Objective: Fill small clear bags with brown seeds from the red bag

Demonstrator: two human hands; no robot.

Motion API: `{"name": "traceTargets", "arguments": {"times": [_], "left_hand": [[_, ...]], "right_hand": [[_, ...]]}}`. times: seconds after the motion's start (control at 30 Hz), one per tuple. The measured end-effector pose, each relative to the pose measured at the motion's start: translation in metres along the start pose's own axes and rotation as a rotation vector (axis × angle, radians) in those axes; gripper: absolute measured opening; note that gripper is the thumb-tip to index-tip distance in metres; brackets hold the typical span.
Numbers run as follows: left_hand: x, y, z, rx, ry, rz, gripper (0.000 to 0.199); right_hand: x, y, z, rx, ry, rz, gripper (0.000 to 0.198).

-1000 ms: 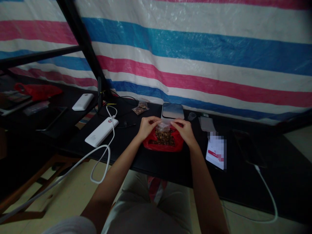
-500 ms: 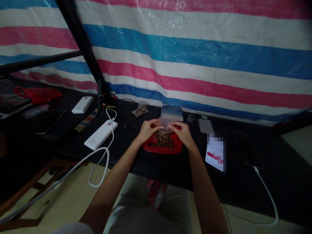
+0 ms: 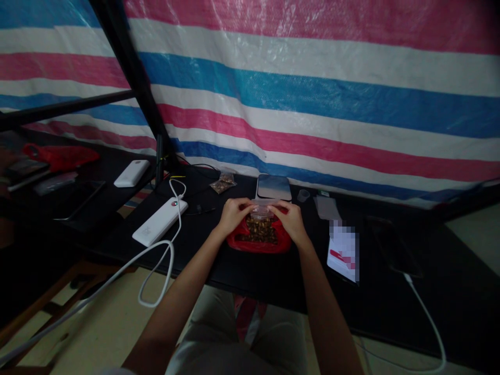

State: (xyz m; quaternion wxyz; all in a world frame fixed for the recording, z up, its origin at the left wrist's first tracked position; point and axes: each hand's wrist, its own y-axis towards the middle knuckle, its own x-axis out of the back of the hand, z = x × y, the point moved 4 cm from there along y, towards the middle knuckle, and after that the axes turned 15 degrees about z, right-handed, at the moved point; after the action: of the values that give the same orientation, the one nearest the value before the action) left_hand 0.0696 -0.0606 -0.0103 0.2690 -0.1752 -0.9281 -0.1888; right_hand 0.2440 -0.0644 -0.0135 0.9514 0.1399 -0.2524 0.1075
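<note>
A small clear plastic bag (image 3: 261, 210) is stretched between my two hands, over a red plastic bag (image 3: 260, 247) that lies open on the black table. Brown, seed-like pieces (image 3: 260, 230) fill the red bag's middle. My left hand (image 3: 235, 216) pinches the clear bag's left edge between thumb and fingers. At the right edge my right hand (image 3: 289, 217) pinches it in the same way. Whether anything is inside the clear bag I cannot tell. Just behind my hands stands a flat scale-like device (image 3: 274, 187) with a shiny top.
Small filled bags (image 3: 224, 182) lie at the back left. A white power bank (image 3: 160, 221) with a looping white cable (image 3: 172, 260) is left of my arms. To the right are a small cup (image 3: 303, 195), flat clear bags (image 3: 327, 208), a lit phone (image 3: 344, 252) and a dark phone (image 3: 392, 245).
The clear bag has come down slightly towards the red bag and now looks flatter between my fingers. Both hands still pinch it. The whole view has shifted a little.
</note>
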Motion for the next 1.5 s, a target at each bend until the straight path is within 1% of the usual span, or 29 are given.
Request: {"name": "traceTargets", "arguments": {"times": [0.17,0.23,0.3,0.37,0.43,0.47,0.53,0.63,0.77,0.87,0.97,1.03,1.13,1.27,1.33,1.5], "left_hand": [[-0.0016,-0.0001,-0.0058,-0.025,0.007,0.105,0.024],[-0.002,-0.0002,-0.0061,-0.029,0.002,0.118,0.025],[-0.0025,-0.0001,-0.0045,-0.024,0.029,0.118,0.024],[-0.0028,0.0003,-0.0021,-0.014,0.073,0.113,0.023],[-0.0029,0.0007,-0.0002,-0.003,0.109,0.107,0.024],[-0.0027,0.0009,0.0005,0.003,0.122,0.1,0.024],[-0.0028,0.001,0.0011,0.014,0.151,0.095,0.023],[-0.003,0.0008,0.0015,0.021,0.2,0.102,0.022],[-0.0005,-0.0002,0.0027,0.0,0.229,0.089,0.024],[0.0019,-0.0006,0.0036,0.002,0.222,0.067,0.024],[0.0012,-0.0004,0.0018,0.0,0.194,0.102,0.026],[0.0008,-0.0006,-0.0005,-0.002,0.188,0.116,0.027],[0.0009,-0.0009,-0.0034,-0.015,0.173,0.124,0.024],[0.0024,-0.0005,-0.003,0.001,0.146,0.118,0.019],[0.0033,-0.0003,-0.0024,0.022,0.137,0.117,0.018],[0.0014,-0.0005,-0.0041,0.003,0.148,0.16,0.02]], "right_hand": [[0.0029,0.0,0.001,0.001,0.007,-0.013,0.02],[0.0031,-0.0001,0.0019,0.003,0.007,-0.02,0.019],[0.0014,-0.0001,0.0024,0.013,0.011,0.007,0.02],[-0.0021,-0.0001,0.0027,0.027,-0.003,0.077,0.021],[-0.0049,-0.0002,0.0027,0.033,-0.058,0.131,0.021],[-0.0053,-0.0004,0.0029,0.037,-0.091,0.136,0.021],[-0.0053,-0.0005,0.0037,0.054,-0.126,0.129,0.018],[-0.0056,-0.0002,0.0046,0.09,-0.094,0.137,0.017],[-0.0037,-0.0002,0.0033,0.044,-0.141,0.117,0.018],[-0.0018,-0.0005,0.0042,0.02,-0.183,0.089,0.017],[-0.0014,-0.0007,0.006,0.037,-0.174,0.079,0.018],[-0.0001,-0.0008,0.0059,0.039,-0.173,0.048,0.02],[0.0013,-0.0008,0.0047,0.034,-0.166,0.022,0.021],[-0.0023,-0.0006,0.0054,0.037,-0.12,0.13,0.02],[-0.0035,-0.001,0.0065,0.034,-0.135,0.176,0.019],[-0.0005,-0.0027,0.0069,0.015,-0.259,0.156,0.015]]}}
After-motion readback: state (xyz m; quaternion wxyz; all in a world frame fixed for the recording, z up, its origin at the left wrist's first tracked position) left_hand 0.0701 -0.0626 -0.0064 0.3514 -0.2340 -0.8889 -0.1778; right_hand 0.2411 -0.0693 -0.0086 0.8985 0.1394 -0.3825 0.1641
